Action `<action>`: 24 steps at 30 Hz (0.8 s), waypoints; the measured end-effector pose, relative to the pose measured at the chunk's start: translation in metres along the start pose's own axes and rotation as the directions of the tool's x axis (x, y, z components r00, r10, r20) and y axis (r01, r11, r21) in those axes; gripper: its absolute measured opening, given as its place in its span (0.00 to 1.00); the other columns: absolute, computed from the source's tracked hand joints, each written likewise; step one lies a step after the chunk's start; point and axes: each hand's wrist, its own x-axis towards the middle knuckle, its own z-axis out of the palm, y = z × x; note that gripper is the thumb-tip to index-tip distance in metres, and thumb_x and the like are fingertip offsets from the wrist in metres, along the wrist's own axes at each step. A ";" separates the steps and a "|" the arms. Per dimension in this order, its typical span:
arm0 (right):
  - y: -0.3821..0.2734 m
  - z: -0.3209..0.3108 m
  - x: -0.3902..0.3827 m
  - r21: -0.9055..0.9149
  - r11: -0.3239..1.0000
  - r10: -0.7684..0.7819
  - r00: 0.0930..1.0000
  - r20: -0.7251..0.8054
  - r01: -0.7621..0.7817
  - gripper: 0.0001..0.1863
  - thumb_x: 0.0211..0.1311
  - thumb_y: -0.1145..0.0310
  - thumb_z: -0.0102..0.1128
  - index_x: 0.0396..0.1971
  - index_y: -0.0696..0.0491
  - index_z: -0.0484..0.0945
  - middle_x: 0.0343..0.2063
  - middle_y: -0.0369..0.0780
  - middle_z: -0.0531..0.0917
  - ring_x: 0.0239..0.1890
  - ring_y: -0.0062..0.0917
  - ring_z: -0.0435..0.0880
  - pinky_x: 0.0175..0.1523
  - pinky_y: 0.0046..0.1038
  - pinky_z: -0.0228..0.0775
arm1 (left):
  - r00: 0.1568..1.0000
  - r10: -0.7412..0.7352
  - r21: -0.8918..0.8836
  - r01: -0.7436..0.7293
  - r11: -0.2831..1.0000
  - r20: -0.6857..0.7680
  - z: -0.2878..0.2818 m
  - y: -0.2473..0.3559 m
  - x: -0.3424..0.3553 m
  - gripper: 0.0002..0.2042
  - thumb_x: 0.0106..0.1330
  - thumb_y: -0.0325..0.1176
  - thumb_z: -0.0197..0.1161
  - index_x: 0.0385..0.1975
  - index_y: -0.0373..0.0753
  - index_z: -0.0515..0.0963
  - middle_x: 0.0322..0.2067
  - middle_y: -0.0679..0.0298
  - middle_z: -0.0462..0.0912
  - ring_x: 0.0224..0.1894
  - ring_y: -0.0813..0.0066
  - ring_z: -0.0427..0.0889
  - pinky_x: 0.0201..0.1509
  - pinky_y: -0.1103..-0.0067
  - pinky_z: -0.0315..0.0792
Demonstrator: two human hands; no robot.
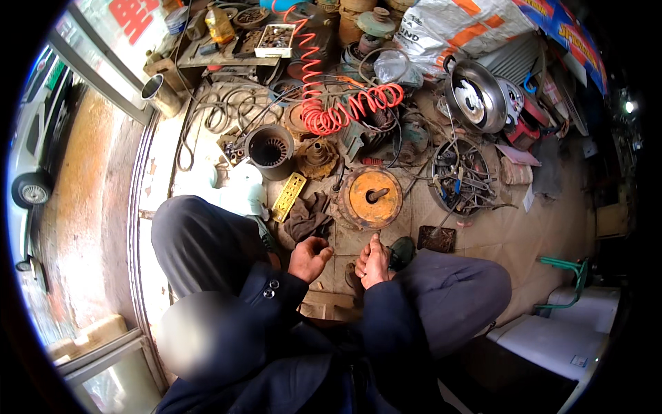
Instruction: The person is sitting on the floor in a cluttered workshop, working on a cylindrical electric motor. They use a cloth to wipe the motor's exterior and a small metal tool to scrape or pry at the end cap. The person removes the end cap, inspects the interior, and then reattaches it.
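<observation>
My left hand [310, 259] is loosely curled above my lap, with nothing showing in it. To its right, and apart from it, my right hand [373, 263] is closed with the thumb pressed on the bent fingers. Anything in that grip is hidden or too small to name. Just beyond the hands lies a round, rusty orange metal cover [373, 198] with a short shaft at its centre. A dark crumpled rag [308, 216] rests to the left of the cover, beside a yellow slotted plate [288, 196].
Behind these stand a motor stator [269, 151] and a rusty flanged part [318, 158]. A red coiled air hose [352, 110] hangs over the clutter. At right are a basin of tools [460, 177], a steel pan [476, 96] and a small dark tray [436, 239].
</observation>
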 end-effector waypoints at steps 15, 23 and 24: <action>-0.021 0.019 -0.009 -0.612 -0.786 -0.054 0.976 0.212 0.089 0.14 0.72 0.54 0.49 0.31 0.47 0.74 0.22 0.35 0.72 0.21 0.25 0.68 0.26 0.28 0.62 | 0.996 0.021 0.135 -0.010 0.991 -0.084 -0.004 0.033 0.002 0.19 0.61 0.39 0.67 0.44 0.29 0.81 0.38 0.49 0.87 0.42 0.62 0.87 0.50 0.71 0.77; -0.016 0.036 -0.027 -0.354 -0.925 0.061 0.974 0.220 0.138 0.09 0.67 0.62 0.55 0.34 0.49 0.81 0.27 0.37 0.80 0.28 0.27 0.79 0.33 0.29 0.73 | 0.999 0.026 0.135 -0.031 0.990 0.036 0.016 0.021 0.010 0.20 0.65 0.45 0.65 0.40 0.30 0.82 0.33 0.47 0.86 0.38 0.59 0.87 0.47 0.68 0.78; -0.013 0.039 -0.027 -0.344 -0.926 0.080 0.971 0.224 0.155 0.08 0.67 0.63 0.56 0.35 0.49 0.82 0.27 0.37 0.81 0.29 0.28 0.80 0.34 0.29 0.75 | 0.994 0.016 0.122 -0.029 0.992 0.104 0.020 0.017 0.010 0.20 0.65 0.45 0.64 0.39 0.30 0.83 0.33 0.47 0.86 0.39 0.58 0.87 0.47 0.67 0.78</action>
